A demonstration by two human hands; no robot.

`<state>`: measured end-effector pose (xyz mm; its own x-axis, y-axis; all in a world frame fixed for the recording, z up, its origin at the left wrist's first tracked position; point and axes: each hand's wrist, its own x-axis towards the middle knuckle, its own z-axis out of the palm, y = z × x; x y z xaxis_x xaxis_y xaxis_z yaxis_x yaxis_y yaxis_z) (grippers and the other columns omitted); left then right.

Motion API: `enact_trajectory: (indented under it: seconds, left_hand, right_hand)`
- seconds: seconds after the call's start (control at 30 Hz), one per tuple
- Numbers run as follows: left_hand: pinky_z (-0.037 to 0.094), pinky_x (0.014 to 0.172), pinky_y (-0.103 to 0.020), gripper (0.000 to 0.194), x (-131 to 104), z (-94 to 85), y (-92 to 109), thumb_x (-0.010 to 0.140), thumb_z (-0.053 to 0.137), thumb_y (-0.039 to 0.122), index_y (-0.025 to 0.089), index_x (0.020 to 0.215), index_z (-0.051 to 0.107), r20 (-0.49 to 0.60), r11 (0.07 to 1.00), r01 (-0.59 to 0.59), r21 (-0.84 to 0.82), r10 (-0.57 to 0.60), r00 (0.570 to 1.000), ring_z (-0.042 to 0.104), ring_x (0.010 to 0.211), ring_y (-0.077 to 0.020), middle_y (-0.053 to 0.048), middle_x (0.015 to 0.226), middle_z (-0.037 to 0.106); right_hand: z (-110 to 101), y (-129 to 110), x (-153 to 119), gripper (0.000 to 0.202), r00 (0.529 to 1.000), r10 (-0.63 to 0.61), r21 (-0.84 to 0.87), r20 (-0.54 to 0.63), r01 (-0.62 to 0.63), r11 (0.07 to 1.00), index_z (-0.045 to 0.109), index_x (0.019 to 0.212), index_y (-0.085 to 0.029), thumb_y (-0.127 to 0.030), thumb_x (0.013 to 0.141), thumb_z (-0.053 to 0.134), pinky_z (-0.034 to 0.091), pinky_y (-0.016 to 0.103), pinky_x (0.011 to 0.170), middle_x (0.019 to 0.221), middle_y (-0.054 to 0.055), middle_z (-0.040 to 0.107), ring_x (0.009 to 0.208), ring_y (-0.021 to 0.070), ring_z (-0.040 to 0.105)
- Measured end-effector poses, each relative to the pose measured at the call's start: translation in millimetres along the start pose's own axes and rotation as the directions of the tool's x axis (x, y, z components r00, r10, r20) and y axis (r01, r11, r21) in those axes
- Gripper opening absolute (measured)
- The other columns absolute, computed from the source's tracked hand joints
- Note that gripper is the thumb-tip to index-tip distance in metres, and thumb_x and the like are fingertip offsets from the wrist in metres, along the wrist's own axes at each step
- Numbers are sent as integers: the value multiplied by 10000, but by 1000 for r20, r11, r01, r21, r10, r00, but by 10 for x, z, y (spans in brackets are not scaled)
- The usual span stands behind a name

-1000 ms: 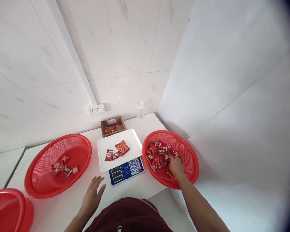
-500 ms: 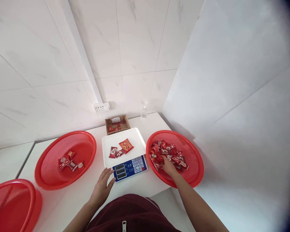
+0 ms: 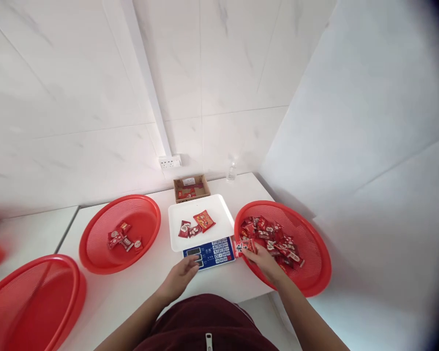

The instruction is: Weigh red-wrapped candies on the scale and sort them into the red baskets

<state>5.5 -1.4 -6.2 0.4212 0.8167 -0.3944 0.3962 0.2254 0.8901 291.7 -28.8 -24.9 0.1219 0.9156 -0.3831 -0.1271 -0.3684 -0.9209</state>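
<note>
My right hand [image 3: 261, 261] grips a small red snack packet [image 3: 243, 247] with white patches and dark lettering, above the left rim of the right red basket [image 3: 320, 263]. Many red wrapped packets [image 3: 269, 234] are heaped inside that basket. My left hand [image 3: 180, 278] holds nothing, its fingers loosely apart at the lower left of the blue scale panel [image 3: 212, 253]. On the scale's white tray [image 3: 219, 214] lie one larger red packet [image 3: 204, 221] and two smaller dark red packets [image 3: 189, 229].
A second red basket [image 3: 91, 239] at the left holds several red packets. Another red basket [image 3: 78, 292] stands nearer, partly out of frame. Behind the scale are a cardboard box [image 3: 191, 199] with red packets and a clear bottle [image 3: 231, 170]. A wall rises at the right.
My right hand has come up out of the heap, leftward to the basket's rim, with a packet in it. My left hand has shifted along the scale's front edge. The view has turned left.
</note>
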Motion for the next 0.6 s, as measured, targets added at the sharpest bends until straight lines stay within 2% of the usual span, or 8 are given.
enact_trajectory:
  seconds: [0.13, 0.23, 0.27, 0.33, 0.4, 0.47, 0.5, 0.6]
  left_hand:
    - [471, 769, -346, 534, -22, 128, 326, 753, 602, 535, 210, 1171, 534, 221, 931, 138, -337, -64, 973, 613, 852, -181, -73, 960, 649]
    - [414, 604, -266, 477, -32, 138, 414, 712, 647, 544, 158, 988, 595, 240, 914, 151, -377, -61, 969, 567, 621, -123, -28, 738, 614]
    - [393, 579, -253, 464, -38, 120, 406, 696, 662, 545, 150, 931, 600, 218, 912, 158, -379, -78, 973, 556, 592, -112, -20, 720, 601]
    - [391, 582, -247, 463, -57, 62, 344, 677, 674, 553, 149, 888, 594, 169, 885, 192, -423, -132, 977, 568, 606, -109, -19, 766, 599]
    - [412, 617, -255, 479, -89, -14, 243, 672, 671, 564, 154, 901, 576, 124, 835, 227, -502, -190, 974, 572, 622, -107, -18, 799, 605]
    - [422, 642, -261, 495, -131, -88, 133, 676, 659, 578, 159, 916, 552, 83, 786, 254, -564, -252, 964, 552, 604, -98, -6, 753, 608]
    - [421, 643, -258, 501, -151, -120, 84, 676, 653, 586, 163, 920, 541, 61, 769, 268, -580, -286, 956, 539, 591, -94, 0, 726, 607]
    - [406, 630, -242, 514, -193, -189, -26, 679, 632, 613, 170, 916, 524, 3, 757, 296, -582, -362, 932, 516, 580, -88, 7, 696, 606]
  right_hand:
    - [713, -138, -170, 438, 944, -49, -239, 325, 132, 962, 597, 1120, -215, -387, 722, 655, 491, 344, 788, 979, 38, 676, 874, 196, 613]
    - [938, -145, -212, 548, 889, -88, -247, 449, 219, 944, 511, 1254, -253, -340, 730, 643, 478, 350, 843, 1101, 40, 647, 939, 194, 606]
    - [904, -129, -179, 565, 886, -74, -255, 457, 210, 944, 490, 1279, -253, -345, 739, 629, 486, 353, 821, 1090, 45, 650, 900, 190, 617]
    - [681, -69, -42, 531, 920, -35, -303, 389, 163, 939, 495, 1278, -230, -377, 773, 575, 498, 359, 776, 1042, 62, 663, 824, 190, 630]
    - [324, 26, 148, 453, 985, -65, -407, 163, 127, 904, 553, 1211, -189, -384, 805, 510, 482, 367, 823, 1050, 93, 664, 901, 216, 628]
    - [-51, 153, 322, 398, 988, -114, -604, -105, 28, 797, 585, 1169, -171, -314, 821, 457, 431, 371, 910, 1127, 121, 646, 1035, 242, 592]
    - [-212, 224, 385, 399, 979, -113, -696, -169, -37, 718, 584, 1175, -165, -280, 812, 462, 414, 372, 927, 1168, 133, 629, 1078, 254, 573]
    - [-504, 439, 458, 429, 985, -57, -839, -165, -110, 534, 589, 1175, -171, -201, 751, 535, 411, 338, 897, 1161, 125, 638, 1060, 256, 584]
